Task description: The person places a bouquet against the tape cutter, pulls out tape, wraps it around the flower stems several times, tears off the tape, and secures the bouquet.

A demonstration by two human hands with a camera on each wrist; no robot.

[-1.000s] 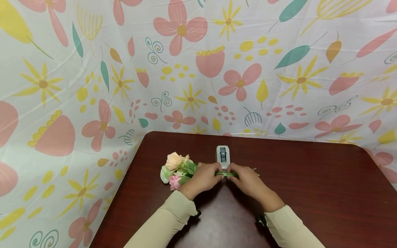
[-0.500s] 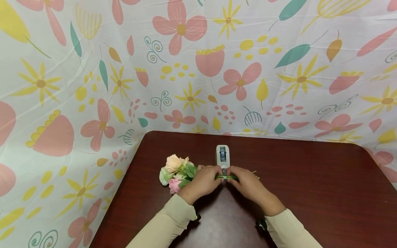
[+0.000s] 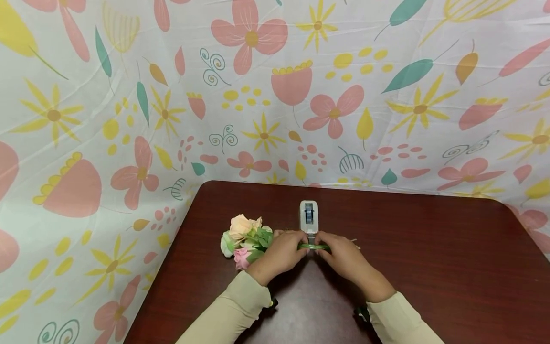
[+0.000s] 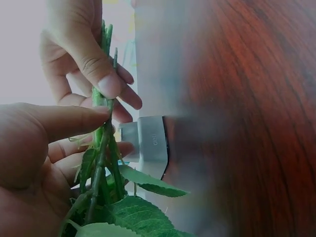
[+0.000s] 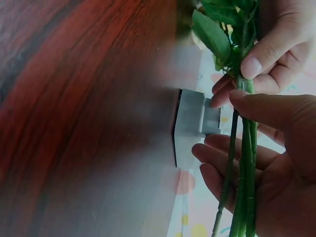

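A bouquet of artificial roses in peach, pink and pale green lies sideways, blooms to the left. My left hand pinches its green stems just below the leaves. Close beside it, my right hand grips the same stems farther toward their cut ends. Between the thumbs a short stretch of stem shows, with shiny clear tape around it in the head view. Right behind the stems stands a white tape dispenser, its cutting end facing the hands; a strip of tape reaches from it to the stems.
The dark red-brown wooden table carries the dispenser. A white cloth with a flower print hangs behind the table and along its left side.
Both hands and the stems have come slightly nearer the person, drawing a little away from the dispenser. The grip on the stems looks the same.
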